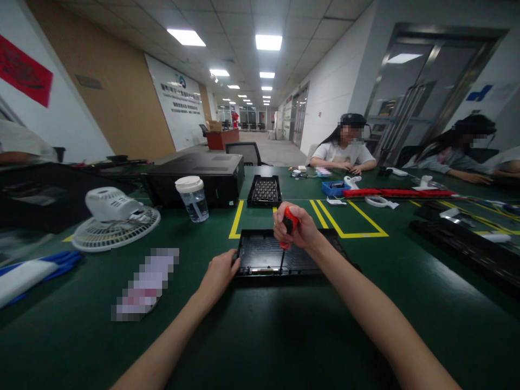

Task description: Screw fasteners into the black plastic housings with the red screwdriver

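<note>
Both hands are busy with one shallow black panel, which lies flat on the green table: the left hand grips its left edge, and the right hand is clenched around a red-and-black screwdriver, its shaft running down to a spot along the panel's near edge. Screwdriving looks to be under way at that spot, with the panel laid out and steadied; the tip is too small to read, so whether a screw there is going in or coming out, and how many other points are done or left, I cannot tell. Left of the panel lie a flat, pixelated object and, farther out, a white electric fan; to its right sits a long black casing. Just beyond the panel, yellow tape marks the table, and a white-lidded clear cup stands past its left corner. Farther behind the panel are a black tray of small parts and, toward its left, a big black box. Beyond its right side come a blue bin and a seated person.
</note>
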`<state>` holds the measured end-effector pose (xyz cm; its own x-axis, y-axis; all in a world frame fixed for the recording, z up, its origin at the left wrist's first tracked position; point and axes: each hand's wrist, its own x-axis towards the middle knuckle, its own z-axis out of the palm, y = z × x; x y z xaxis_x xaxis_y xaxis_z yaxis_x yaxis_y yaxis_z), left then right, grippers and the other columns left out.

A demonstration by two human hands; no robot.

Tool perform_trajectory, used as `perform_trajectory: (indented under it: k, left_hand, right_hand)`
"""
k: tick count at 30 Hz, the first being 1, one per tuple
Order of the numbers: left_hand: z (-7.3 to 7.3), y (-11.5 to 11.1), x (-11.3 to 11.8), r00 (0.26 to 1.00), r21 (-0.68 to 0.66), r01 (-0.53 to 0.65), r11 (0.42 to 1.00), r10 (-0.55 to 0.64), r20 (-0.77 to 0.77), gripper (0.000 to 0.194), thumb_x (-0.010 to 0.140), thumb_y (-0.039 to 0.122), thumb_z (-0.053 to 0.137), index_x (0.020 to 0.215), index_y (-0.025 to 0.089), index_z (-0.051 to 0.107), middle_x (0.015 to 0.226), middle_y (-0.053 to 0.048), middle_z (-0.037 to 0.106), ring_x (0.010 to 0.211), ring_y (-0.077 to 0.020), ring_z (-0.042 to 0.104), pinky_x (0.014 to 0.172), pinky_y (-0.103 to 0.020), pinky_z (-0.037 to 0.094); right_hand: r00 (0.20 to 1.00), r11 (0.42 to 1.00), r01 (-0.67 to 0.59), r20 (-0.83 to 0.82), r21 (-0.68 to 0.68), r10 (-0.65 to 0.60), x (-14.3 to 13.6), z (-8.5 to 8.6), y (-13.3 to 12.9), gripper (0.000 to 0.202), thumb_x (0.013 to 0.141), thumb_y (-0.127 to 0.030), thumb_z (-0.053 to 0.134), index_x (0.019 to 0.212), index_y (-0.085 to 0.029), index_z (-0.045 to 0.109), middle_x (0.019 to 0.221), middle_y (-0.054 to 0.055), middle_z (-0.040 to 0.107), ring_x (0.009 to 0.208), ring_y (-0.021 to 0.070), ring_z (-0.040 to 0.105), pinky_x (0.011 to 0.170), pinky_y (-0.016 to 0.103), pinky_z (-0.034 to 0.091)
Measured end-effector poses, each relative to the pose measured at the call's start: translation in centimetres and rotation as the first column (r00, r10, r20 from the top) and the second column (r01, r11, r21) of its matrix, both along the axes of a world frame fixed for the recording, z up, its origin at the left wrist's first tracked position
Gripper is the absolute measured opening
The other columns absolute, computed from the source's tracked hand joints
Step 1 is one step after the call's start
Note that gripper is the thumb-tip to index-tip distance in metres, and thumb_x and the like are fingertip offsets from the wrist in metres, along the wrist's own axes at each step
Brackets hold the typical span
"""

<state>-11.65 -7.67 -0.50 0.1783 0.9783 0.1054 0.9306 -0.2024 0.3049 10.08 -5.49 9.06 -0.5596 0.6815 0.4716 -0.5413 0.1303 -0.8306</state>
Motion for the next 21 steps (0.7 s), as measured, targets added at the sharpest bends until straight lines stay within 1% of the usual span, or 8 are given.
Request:
perform_trajectory:
  k: [8,15,21]
  left_hand:
    - [-0.44,0.18,-0.09,1.0,0.013,-0.001,1.0,0.001,0.004,0.035,0.087,0.031,0.039,0.113,0.015,0.054,0.092,-0.01,0.068,0.083,-0.0195,0.064,0.072,-0.026,0.044]
    - [-0.01,-0.02,-0.01,1.0,-0.008,0.004,1.0,-0.004,0.009,0.035,0.087,0.03,0.038,0.114,0.015,0.054,0.095,-0.01,0.067,0.085,-0.0194,0.064,0.071,-0.025,0.044]
    - [0.26,-0.19,0.07,1.0,0.006,0.005,1.0,-0.005,0.013,0.035,0.087,0.03,0.038,0.114,0.014,0.054,0.094,-0.01,0.067,0.085,-0.0194,0.064,0.072,-0.025,0.044]
  right_hand:
    - [0.998,0.999,0.022,-0.058,0.037,-0.02,-0.16,-0.01,-0.27,0.021,0.082,-0.032,0.041,0.074,-0.016,0.053,0.053,-0.004,0.051,0.033,0.0059,0.039,0.032,0.018,0.031]
    - [0.989,0.989,0.148,-0.011,0.006,-0.148,-0.33,0.04,-0.45,0.022,0.079,-0.038,0.045,0.074,-0.017,0.05,0.052,-0.005,0.05,0.032,0.0051,0.038,0.033,0.017,0.031]
    - [0.983,0.983,0.181,-0.029,0.005,-0.181,-0.47,0.12,-0.72,0.02,0.081,-0.035,0.044,0.074,-0.017,0.05,0.053,-0.005,0.051,0.033,0.0054,0.039,0.033,0.018,0.031]
